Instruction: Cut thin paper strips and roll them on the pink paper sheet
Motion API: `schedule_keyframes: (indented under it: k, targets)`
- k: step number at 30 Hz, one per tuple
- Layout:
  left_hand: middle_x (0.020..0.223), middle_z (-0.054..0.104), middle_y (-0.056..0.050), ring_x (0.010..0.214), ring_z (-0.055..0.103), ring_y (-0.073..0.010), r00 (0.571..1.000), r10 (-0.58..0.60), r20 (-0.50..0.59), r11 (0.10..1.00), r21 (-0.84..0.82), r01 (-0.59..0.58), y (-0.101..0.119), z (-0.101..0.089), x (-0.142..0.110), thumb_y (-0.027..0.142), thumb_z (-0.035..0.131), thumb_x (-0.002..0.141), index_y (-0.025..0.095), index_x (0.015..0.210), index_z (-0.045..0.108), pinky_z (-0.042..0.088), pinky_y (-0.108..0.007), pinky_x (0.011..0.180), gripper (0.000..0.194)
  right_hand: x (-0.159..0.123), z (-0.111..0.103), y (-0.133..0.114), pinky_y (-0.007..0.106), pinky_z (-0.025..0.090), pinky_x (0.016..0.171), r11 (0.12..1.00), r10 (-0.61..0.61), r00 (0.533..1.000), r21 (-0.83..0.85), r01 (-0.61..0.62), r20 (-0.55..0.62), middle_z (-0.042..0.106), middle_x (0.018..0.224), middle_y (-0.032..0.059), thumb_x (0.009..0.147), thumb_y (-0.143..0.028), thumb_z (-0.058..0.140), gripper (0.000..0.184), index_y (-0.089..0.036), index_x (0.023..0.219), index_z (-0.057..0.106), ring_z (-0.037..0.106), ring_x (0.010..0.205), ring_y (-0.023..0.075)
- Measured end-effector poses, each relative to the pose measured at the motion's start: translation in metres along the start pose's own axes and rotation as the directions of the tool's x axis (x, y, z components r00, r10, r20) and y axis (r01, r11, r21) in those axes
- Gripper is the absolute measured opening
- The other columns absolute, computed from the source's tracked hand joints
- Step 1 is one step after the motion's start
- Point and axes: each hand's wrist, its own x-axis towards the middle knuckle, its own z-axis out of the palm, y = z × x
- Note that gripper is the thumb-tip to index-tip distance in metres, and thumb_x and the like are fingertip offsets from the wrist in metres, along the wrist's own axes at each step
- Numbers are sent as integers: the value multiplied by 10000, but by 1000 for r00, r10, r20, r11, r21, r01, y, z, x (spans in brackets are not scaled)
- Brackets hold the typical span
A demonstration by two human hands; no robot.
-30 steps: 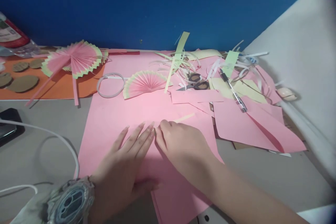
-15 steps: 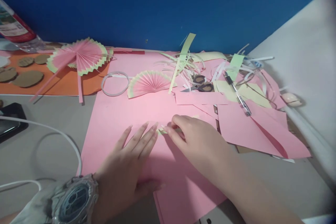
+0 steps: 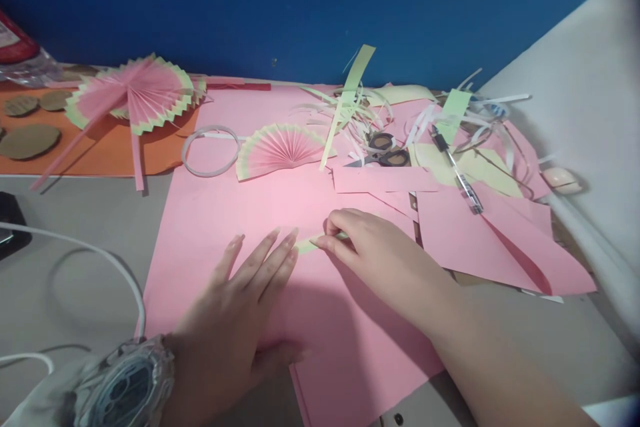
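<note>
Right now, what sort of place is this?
Likely a desk used for paper craft: scissors lie by a tangle of paper strips, with a pleated pink fan nearby and a large pink sheet spread out in front.

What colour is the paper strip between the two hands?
The paper strip is pale yellow-green, shown best in the head view.

Muted light, soft shadow across the pink paper [image 3: 270, 207], dark top-right corner

Pale yellow-green strip [image 3: 306, 246], plain pink sheet [image 3: 210, 207], yellow-edged pink fan [image 3: 286, 151]
</note>
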Motion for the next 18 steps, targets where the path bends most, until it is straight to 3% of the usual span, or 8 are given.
schedule_keyframes:
  k: [7,12,18]
  targets:
    - [1508,231,-120,1393,191,-266,999,29,-22,1000,-9,-29,-2,-1,4,615,396,840,69,1416,298,17,-476,1131,799,1,3,1,259,253,536,999,-34,999,-38,34,-10,497,660,-46,930,-317,457,279,-199,679,425,434,606,121]
    - [1513,212,-132,1391,199,-276,996,90,-19,996,-27,-90,-4,-1,10,590,396,849,60,1412,304,91,-454,1126,779,2,2,-2,264,253,544,996,-49,999,-71,49,5,504,678,-35,929,-293,461,281,-197,669,417,439,616,128]
    - [1517,208,-122,1392,194,-272,995,104,-13,994,-38,-104,-5,-1,11,606,381,847,77,1429,270,88,-435,1126,794,1,-1,4,255,277,554,999,-48,999,18,48,22,522,703,-49,930,-295,446,260,-200,688,432,453,630,117]
